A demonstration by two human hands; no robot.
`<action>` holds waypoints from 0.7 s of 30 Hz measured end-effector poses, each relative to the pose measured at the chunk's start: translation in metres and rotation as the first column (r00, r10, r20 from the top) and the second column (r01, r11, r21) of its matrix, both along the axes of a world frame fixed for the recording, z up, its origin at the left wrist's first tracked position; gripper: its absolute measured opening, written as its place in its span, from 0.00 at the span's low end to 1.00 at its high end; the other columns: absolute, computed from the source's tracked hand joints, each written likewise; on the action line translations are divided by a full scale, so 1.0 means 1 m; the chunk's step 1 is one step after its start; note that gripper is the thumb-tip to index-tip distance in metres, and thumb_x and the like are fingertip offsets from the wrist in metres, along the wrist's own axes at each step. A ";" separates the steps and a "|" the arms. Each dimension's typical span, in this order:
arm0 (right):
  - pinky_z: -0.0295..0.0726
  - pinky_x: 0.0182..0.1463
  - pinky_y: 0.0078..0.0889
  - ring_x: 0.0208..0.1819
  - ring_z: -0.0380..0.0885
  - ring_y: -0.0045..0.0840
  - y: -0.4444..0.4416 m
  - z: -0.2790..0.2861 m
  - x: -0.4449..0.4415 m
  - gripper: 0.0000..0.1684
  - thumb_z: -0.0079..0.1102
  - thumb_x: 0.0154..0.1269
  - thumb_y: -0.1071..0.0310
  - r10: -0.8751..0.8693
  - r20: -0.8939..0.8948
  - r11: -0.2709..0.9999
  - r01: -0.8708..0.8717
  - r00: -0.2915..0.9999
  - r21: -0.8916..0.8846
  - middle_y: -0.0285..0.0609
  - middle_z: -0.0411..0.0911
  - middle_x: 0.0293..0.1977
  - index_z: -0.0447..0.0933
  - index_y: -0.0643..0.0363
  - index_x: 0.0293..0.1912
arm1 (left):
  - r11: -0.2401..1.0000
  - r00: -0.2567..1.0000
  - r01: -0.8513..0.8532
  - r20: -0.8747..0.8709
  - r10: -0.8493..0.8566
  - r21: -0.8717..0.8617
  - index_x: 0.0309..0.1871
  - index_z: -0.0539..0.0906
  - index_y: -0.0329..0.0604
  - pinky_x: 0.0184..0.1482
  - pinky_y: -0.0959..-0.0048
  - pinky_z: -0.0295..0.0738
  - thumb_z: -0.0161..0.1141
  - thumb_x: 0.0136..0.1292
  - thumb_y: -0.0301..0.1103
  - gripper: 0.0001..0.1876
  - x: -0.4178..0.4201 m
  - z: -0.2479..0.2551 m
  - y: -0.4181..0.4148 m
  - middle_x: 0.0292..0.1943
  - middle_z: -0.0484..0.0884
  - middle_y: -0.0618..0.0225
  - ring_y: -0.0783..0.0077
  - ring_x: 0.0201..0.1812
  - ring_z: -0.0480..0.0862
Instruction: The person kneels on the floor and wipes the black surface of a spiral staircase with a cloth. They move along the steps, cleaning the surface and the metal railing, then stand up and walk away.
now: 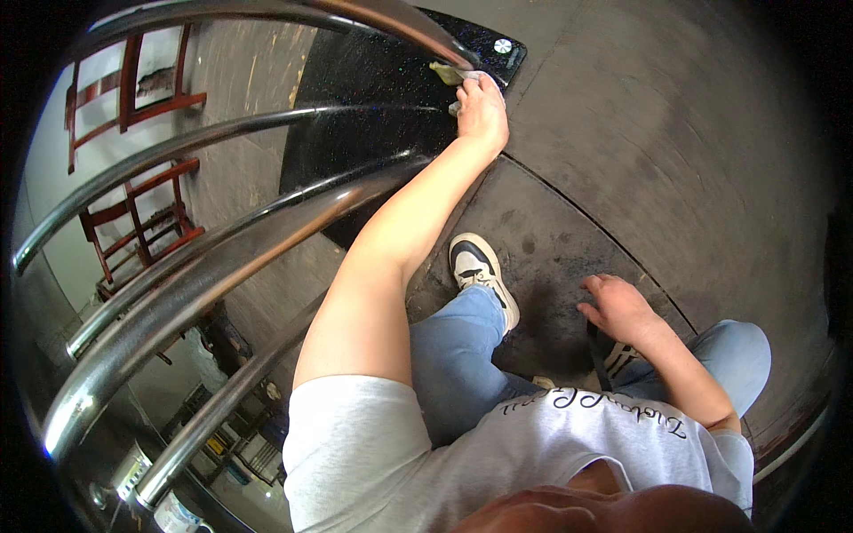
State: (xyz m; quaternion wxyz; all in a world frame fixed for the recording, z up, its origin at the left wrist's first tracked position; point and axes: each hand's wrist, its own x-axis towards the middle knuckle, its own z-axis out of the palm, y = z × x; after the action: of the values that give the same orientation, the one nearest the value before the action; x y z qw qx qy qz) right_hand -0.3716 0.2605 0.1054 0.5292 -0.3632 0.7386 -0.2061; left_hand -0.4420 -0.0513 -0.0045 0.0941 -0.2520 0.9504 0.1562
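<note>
My left hand (481,113) reaches forward and presses a whitish cloth (494,81) against the edge of a glossy black speckled panel (373,80). A yellow-green piece (445,73) sticks out beside the cloth, close to the end of a thick shiny metal tube (406,25). My fingers hide most of the cloth. Low over the floor by my right knee, my right hand (616,308) hangs loosely, with thumb and fingers apart and nothing seen in them. A dark strap (595,356) runs just below it.
Curved metal tubes (200,273) cross the left side. Past them stand red-brown wooden chairs (146,220). A silver round fitting (503,46) sits at the panel's corner. A mug (176,514) stands at lower left. My shoe (481,276) rests on the grey floor (660,133), which has dark seams.
</note>
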 end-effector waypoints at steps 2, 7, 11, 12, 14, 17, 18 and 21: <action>0.75 0.50 0.45 0.47 0.75 0.49 -0.004 0.005 -0.001 0.19 0.60 0.61 0.63 -0.011 0.029 1.000 0.011 1.000 0.004 0.56 0.77 0.42 0.73 0.65 0.48 | 0.985 0.982 0.169 -0.093 -0.164 0.044 0.59 0.66 0.33 0.59 0.57 0.69 0.57 0.50 0.18 0.29 -0.005 -0.005 -0.001 0.56 0.67 0.43 0.42 0.57 0.69; 0.75 0.51 0.44 0.47 0.75 0.48 0.002 0.004 -0.006 0.18 0.60 0.61 0.63 -0.028 -0.011 1.000 0.028 1.000 0.012 0.55 0.76 0.40 0.72 0.65 0.46 | 0.934 0.908 0.342 -0.222 -0.357 -0.103 0.63 0.69 0.41 0.59 0.55 0.71 0.49 0.61 0.22 0.24 -0.054 0.008 0.009 0.65 0.62 0.46 0.43 0.59 0.69; 0.75 0.52 0.43 0.48 0.75 0.47 0.004 0.005 -0.007 0.19 0.60 0.61 0.63 -0.090 -0.038 0.996 0.089 0.995 -0.013 0.55 0.77 0.41 0.72 0.65 0.46 | 0.866 0.873 0.484 0.008 -0.487 -0.126 0.58 0.74 0.42 0.57 0.59 0.72 0.47 0.66 0.37 0.19 -0.059 0.001 0.002 0.64 0.70 0.62 0.52 0.61 0.70; 0.75 0.52 0.43 0.48 0.75 0.47 0.004 0.007 -0.009 0.19 0.60 0.61 0.63 -0.108 -0.031 0.994 0.108 0.994 -0.011 0.55 0.77 0.41 0.72 0.65 0.47 | 0.840 0.848 0.527 0.016 -0.530 -0.130 0.55 0.75 0.42 0.57 0.58 0.72 0.47 0.66 0.36 0.17 -0.056 -0.001 0.000 0.62 0.71 0.63 0.53 0.60 0.70; 0.75 0.52 0.43 0.48 0.75 0.47 0.005 0.008 -0.011 0.18 0.60 0.61 0.63 -0.122 -0.051 0.993 0.121 0.991 -0.013 0.55 0.76 0.41 0.73 0.65 0.46 | 0.807 0.813 0.576 -0.007 -0.582 -0.127 0.51 0.77 0.41 0.57 0.60 0.72 0.48 0.64 0.32 0.14 -0.040 -0.005 -0.005 0.59 0.73 0.65 0.55 0.58 0.71; 0.75 0.52 0.43 0.48 0.75 0.47 0.006 0.014 -0.013 0.18 0.60 0.61 0.63 -0.133 -0.074 0.991 0.132 0.988 -0.016 0.54 0.76 0.41 0.73 0.65 0.46 | 0.769 0.756 0.630 -0.143 -0.639 -0.109 0.48 0.79 0.42 0.55 0.64 0.73 0.57 0.51 0.27 0.18 -0.009 0.002 -0.021 0.56 0.74 0.65 0.56 0.55 0.73; 0.75 0.52 0.43 0.47 0.75 0.46 0.007 0.016 -0.012 0.18 0.60 0.61 0.62 -0.133 -0.081 0.991 0.132 0.988 -0.012 0.54 0.76 0.40 0.73 0.65 0.46 | 0.791 0.775 0.606 -0.159 -0.611 -0.085 0.48 0.79 0.43 0.55 0.64 0.74 0.58 0.50 0.27 0.19 -0.004 0.005 -0.021 0.55 0.74 0.65 0.56 0.55 0.73; 0.75 0.51 0.43 0.47 0.75 0.46 0.010 0.013 -0.007 0.17 0.60 0.60 0.62 -0.133 -0.074 0.991 0.132 0.988 -0.021 0.53 0.76 0.40 0.72 0.65 0.44 | 0.870 0.860 0.493 -0.150 -0.488 -0.004 0.46 0.80 0.47 0.53 0.65 0.75 0.60 0.46 0.28 0.20 0.008 0.013 -0.023 0.54 0.75 0.67 0.59 0.53 0.74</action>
State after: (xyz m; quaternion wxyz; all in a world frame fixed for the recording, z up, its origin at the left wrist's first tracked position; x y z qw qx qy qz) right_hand -0.3787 0.2709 0.1189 0.4832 -0.3250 0.7789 -0.2327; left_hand -0.4345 -0.0741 0.0085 0.0652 0.0121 0.9846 0.1616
